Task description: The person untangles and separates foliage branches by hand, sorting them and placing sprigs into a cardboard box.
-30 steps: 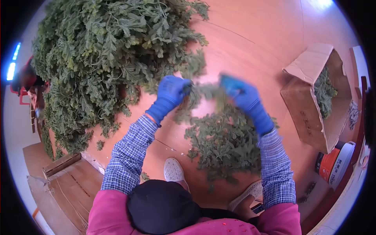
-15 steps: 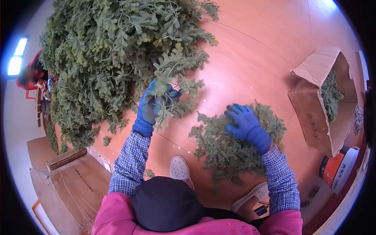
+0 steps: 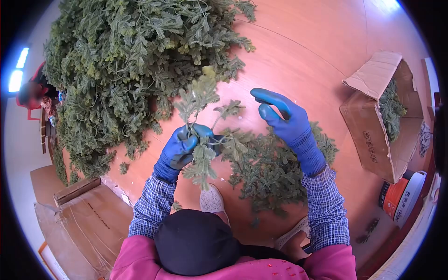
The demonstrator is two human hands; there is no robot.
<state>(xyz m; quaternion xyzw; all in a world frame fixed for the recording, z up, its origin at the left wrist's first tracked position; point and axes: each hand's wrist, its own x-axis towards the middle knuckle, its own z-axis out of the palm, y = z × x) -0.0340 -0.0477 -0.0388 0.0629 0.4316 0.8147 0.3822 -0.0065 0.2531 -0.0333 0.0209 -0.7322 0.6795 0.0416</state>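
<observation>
A leafy green sprig (image 3: 203,158), with thin bare stems, is gripped in my left hand (image 3: 181,148), which wears a blue work glove. My right hand (image 3: 285,116), gloved alike, is raised with thumb and fingers apart and nothing between them. It hovers at the upper edge of a small pile of greenery (image 3: 266,172) on the table in front of me. Beyond my left hand rises a large heap of the same greenery (image 3: 126,70).
At the right a cardboard box (image 3: 368,133) lies on its side with greenery inside. A white and orange tub (image 3: 401,198) is below it. Flattened cardboard (image 3: 93,224) sits at lower left. At far left another person (image 3: 35,91) is partly visible behind the heap.
My left hand has drawn the sprig away from the large heap, nearer to me. My right hand has lifted off the small pile and moved up, fingers spreading from the thumb.
</observation>
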